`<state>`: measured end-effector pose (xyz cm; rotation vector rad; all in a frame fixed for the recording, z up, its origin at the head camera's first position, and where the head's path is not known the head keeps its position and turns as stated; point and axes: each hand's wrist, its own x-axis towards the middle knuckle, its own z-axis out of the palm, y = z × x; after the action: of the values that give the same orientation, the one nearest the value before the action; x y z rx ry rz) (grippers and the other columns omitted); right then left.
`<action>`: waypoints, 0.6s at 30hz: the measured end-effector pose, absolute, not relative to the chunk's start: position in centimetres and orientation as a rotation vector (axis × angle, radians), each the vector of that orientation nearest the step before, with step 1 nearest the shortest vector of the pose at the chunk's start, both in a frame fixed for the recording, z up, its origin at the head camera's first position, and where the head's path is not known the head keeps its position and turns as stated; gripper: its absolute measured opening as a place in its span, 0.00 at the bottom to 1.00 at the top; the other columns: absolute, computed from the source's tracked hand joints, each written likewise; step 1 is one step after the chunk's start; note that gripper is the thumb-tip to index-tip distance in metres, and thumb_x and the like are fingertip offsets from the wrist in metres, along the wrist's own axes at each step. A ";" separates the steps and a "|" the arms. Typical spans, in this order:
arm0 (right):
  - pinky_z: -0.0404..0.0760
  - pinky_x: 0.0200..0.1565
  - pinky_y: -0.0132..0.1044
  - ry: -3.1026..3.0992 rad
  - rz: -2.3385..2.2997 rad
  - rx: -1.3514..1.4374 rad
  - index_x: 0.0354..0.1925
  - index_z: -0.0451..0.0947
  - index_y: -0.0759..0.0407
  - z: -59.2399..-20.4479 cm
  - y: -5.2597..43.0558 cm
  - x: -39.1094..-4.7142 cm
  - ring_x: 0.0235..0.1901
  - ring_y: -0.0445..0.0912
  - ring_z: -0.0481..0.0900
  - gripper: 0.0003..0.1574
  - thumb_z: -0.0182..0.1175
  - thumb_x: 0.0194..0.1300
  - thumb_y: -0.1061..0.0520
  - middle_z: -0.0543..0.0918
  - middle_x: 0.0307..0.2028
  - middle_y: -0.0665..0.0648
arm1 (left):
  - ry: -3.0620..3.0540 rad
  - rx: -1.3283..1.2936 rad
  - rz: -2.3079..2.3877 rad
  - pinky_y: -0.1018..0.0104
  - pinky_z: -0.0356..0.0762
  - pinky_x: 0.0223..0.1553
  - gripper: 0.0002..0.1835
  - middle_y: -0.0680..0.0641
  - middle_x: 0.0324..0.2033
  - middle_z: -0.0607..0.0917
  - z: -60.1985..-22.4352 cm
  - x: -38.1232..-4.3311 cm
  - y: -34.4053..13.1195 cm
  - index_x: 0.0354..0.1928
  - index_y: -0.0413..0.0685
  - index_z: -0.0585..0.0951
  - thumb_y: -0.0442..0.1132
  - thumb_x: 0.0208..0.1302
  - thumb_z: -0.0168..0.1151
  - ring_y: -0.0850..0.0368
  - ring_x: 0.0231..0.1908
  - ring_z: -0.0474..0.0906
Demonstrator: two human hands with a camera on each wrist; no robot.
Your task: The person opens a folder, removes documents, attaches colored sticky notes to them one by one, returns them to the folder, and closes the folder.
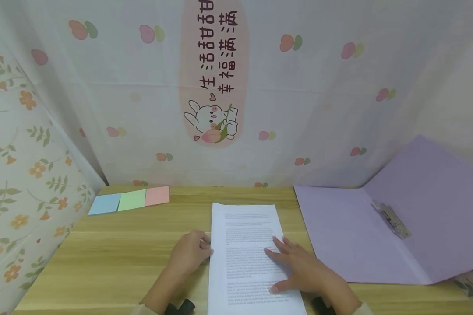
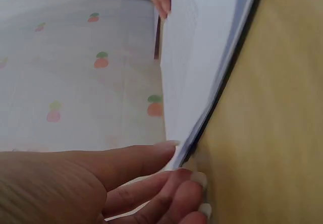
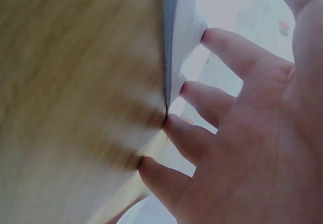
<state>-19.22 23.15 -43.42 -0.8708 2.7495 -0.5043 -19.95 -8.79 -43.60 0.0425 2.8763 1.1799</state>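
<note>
A thick stack of printed paper lies on the wooden table in front of me, text side up. At its left edge is my left hand. In the left wrist view, the thumb and curled fingers pinch that edge between them. My right hand rests with spread fingers over the right part of the top sheet. Seen from the right wrist, some fingertips touch the page, while the lowest ones reach the table just past the stack's edge.
An open purple folder with a metal clip lies to the right, its other cover raised against the curtain. Blue, green and pink sticky note pads sit in a row at the back left. Patterned curtains surround the table.
</note>
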 end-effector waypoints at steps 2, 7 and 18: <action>0.59 0.68 0.73 2.742 -0.521 -0.858 0.72 0.69 0.51 -43.4 23.2 -19.0 0.75 0.73 0.55 0.59 0.67 0.50 0.24 0.60 0.77 0.67 | 2.907 0.041 1.155 0.60 0.81 0.33 0.10 0.46 0.33 0.90 -43.6 -20.2 -9.4 0.42 0.41 0.86 0.38 0.60 0.71 0.56 0.32 0.85; 0.60 0.66 0.75 2.718 -0.536 -0.789 0.72 0.70 0.50 -43.4 23.6 -18.5 0.75 0.72 0.55 0.60 0.69 0.47 0.24 0.60 0.77 0.66 | 2.881 -0.054 1.165 0.61 0.79 0.29 0.16 0.43 0.38 0.89 -42.7 -21.6 -12.4 0.51 0.42 0.85 0.45 0.70 0.63 0.58 0.27 0.82; 0.62 0.62 0.78 2.655 -0.500 -0.658 0.71 0.71 0.44 -42.4 23.9 -17.5 0.74 0.73 0.57 0.61 0.78 0.40 0.31 0.62 0.76 0.65 | 3.119 -0.065 0.756 0.45 0.83 0.42 0.19 0.27 0.52 0.83 -40.8 -28.5 -19.5 0.60 0.27 0.76 0.33 0.72 0.52 0.32 0.48 0.83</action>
<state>-17.47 23.91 -42.39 -0.6578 2.6555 -0.5000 -28.48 -19.52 -40.77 -0.0648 3.1186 0.7557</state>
